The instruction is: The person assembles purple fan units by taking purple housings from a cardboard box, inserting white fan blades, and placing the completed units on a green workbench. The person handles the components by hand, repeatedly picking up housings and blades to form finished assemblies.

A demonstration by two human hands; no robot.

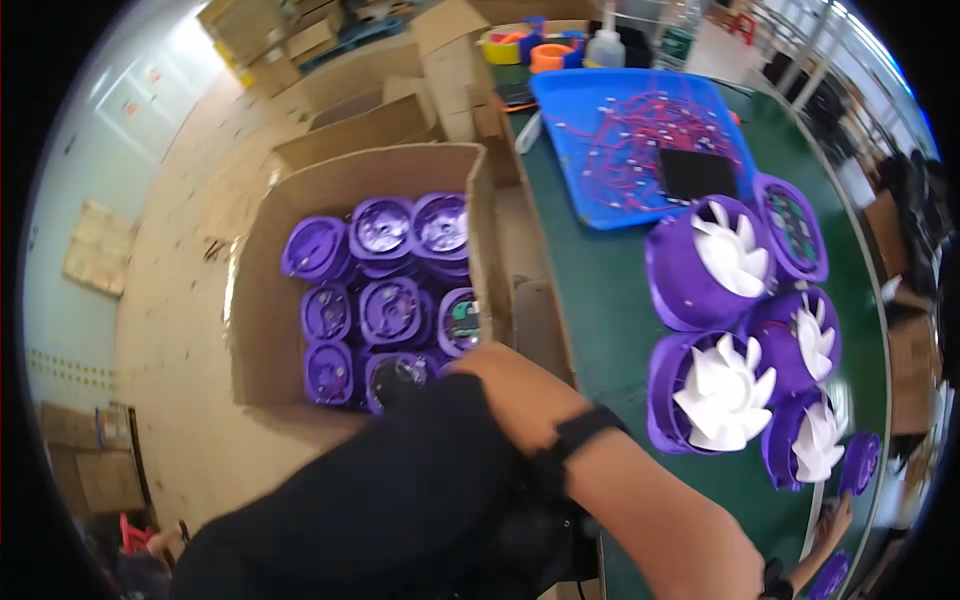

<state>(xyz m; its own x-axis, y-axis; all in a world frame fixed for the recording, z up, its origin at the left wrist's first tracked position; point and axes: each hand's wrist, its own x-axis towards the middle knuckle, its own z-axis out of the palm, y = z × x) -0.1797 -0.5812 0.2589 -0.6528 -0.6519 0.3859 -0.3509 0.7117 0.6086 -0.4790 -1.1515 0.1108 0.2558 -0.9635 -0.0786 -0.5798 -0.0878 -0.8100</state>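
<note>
Bare forearm [600,470] with black wristband, purple fan housings [385,300] in cardboard box [262,300]

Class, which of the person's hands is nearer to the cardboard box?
Left. The left hand reaches the near corner of the cardboard box; the right hand is far off at the edge of the green table.

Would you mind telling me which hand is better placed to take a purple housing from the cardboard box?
Right, I think. The right forearm, with a black wristband, reaches to the cardboard box, beside the purple housings; its hand is hidden behind dark clothing. No left hand shows.
</note>
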